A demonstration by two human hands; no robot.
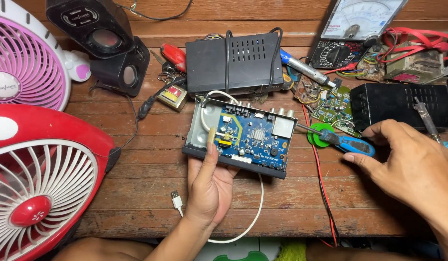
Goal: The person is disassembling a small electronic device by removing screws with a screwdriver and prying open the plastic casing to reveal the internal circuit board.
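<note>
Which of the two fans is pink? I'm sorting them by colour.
The pink fan at the top left corner, behind the larger red fan. Its grille is pink with a white hub; the other has a red body and white grille.

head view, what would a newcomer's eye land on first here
The opened electronics box with its blue circuit board sits mid-bench, held from below by the left hand. At right, the right hand rests by a blue-handled soldering iron. Two fans fill the left edge: a red one and a pink one above.
</note>
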